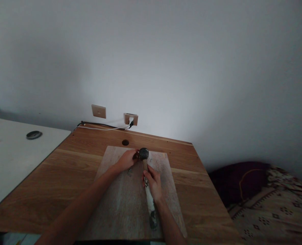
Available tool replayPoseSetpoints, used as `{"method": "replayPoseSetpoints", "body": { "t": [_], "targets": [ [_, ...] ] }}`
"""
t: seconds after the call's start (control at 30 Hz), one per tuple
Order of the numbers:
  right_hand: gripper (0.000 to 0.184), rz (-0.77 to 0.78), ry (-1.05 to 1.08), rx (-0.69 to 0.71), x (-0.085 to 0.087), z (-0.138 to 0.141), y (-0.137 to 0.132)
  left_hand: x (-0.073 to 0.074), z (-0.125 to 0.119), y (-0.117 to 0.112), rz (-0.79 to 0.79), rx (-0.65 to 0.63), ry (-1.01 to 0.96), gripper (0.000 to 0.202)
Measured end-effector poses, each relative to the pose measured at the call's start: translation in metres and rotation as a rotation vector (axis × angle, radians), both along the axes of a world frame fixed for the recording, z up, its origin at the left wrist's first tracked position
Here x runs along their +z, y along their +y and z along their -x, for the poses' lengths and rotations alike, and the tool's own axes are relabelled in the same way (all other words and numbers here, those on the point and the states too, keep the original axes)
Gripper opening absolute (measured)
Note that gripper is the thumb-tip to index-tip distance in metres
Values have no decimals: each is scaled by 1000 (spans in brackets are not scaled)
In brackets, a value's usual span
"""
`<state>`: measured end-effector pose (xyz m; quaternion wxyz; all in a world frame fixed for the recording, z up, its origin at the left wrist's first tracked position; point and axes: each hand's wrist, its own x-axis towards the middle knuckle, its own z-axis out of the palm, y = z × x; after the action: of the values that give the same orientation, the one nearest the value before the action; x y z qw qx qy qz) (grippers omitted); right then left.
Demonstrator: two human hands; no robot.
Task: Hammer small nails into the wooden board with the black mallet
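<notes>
Here the right hand is clasping the mallet, a slip possibly endangering the left hand, whose grip is unclear.

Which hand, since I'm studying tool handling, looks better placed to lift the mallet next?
Probably the right hand: it is wrapped around the mallet handle, just below the dark head. The left hand is beside that head, its contact there unclear.

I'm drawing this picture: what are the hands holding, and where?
The right hand grips the hammer by its handle, near the head. Whether the left hand holds anything can't be told.
</notes>
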<state>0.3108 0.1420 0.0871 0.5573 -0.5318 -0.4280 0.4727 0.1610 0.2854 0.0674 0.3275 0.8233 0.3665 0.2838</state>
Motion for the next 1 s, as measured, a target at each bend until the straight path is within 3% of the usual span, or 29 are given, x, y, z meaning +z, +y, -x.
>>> {"method": "replayPoseSetpoints", "body": {
  "t": [0.23, 0.37, 0.57, 0.7, 0.83, 0.93, 1.0],
  "targets": [
    [36, -6, -2, 5, -1, 1, 1, 1, -3, 0, 18, -11, -14, 36],
    [39, 22, 20, 0, 1, 1, 1, 20, 11, -5, -20, -60, 79, 34],
    [36, 54, 63, -45, 2, 2, 3, 51, 58, -18, -271, -216, 400, 29],
    [38, 67, 98, -47, 1, 2, 2, 47, 64, -33, -429, -270, 528, 27],
    [39, 76, 88, -59, 0, 2, 1, 38, 59, -45, -516, -310, 550, 40],
    [40, 81, 86, -73, 1, 3, 1, 35, 56, -42, -487, -318, 533, 37],
    [39, 70, 87, -62, 2, 3, 0, 32, 51, -32, -396, -234, 452, 28]
  ]
}}
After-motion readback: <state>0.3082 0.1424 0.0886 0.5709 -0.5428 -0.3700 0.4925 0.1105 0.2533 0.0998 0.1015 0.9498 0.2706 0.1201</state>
